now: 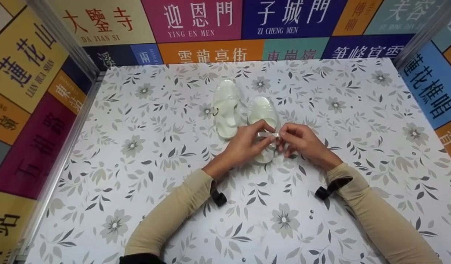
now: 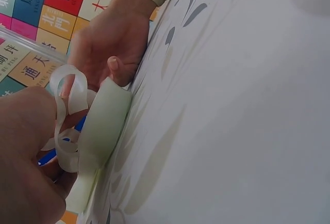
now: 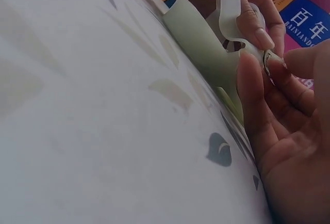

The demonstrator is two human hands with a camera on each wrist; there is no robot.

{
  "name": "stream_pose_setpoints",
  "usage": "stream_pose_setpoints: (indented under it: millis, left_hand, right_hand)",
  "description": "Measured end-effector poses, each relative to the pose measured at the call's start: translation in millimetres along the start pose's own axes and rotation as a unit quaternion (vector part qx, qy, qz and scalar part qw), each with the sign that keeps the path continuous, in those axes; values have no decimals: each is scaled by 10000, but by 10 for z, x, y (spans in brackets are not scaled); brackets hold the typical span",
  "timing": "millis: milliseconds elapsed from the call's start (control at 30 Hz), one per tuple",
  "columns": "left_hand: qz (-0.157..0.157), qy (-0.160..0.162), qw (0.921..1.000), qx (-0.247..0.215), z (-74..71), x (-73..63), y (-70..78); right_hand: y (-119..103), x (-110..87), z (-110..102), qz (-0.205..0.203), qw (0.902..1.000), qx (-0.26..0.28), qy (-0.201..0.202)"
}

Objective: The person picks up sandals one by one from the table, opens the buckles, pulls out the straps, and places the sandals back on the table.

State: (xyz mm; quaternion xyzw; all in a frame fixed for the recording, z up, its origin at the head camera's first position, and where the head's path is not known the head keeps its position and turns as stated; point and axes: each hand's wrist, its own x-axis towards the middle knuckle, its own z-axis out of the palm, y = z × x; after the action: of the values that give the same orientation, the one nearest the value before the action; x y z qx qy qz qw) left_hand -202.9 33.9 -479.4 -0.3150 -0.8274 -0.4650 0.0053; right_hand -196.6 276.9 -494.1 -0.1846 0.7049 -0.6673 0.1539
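Note:
Two pale green sandals stand side by side. My hands are over the right sandal (image 1: 261,107), whose heel end is toward me. With thumb and fingers, my left hand (image 1: 243,145) pinches its strap (image 1: 264,134), which loops up in the left wrist view above the sole's side (image 2: 105,118). On the other side, my right hand (image 1: 305,142) pinches the strap's end, where a small metal buckle (image 3: 266,63) shows between the fingertips. Fingers partly hide the buckle and the heel. The left sandal (image 1: 226,91) lies just beyond my left hand, its strap across it and a buckle (image 1: 215,111) on its outer side.
A white table (image 1: 166,227) with a grey leaf and flower print carries both sandals. Colourful panels with Chinese lettering (image 1: 199,22) rise along the back and both sides. Black wrist mounts (image 1: 218,198) sit on both beige sleeves (image 1: 174,216).

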Motion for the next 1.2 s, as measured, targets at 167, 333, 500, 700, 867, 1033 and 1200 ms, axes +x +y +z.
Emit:
stream_pose_setpoints:
  millis: [167, 333, 500, 700, 867, 1033, 1200]
  left_hand:
    - [-80, -12, 10000, -48, 2, -5, 4]
    - [36, -7, 9998, -175, 0, -4, -8]
    - [130, 20, 9998, -155, -6, -6, -10]
    - [80, 19, 9999, -131, -2, -4, -9]
    - [64, 8, 9998, -190, 0, 3, -10]
    - [63, 27, 9996, -275, -2, 2, -2]
    - [52, 41, 9995, -321, -2, 3, -2]
  right_hand:
    - [-16, -5, 7, -1, 9999, -105, -97]
    - [1, 4, 6, -9, 9993, -326, -167]
    - [-4, 4, 17, -5, 9995, -303, -87]
    - [-12, -6, 19, -83, 9993, -356, -109]
    - [13, -1, 10, -31, 9993, -371, -81]
    - [13, 0, 24, 91, 9995, -289, 33]
    - [1, 3, 38, 227, 9995, -40, 226]
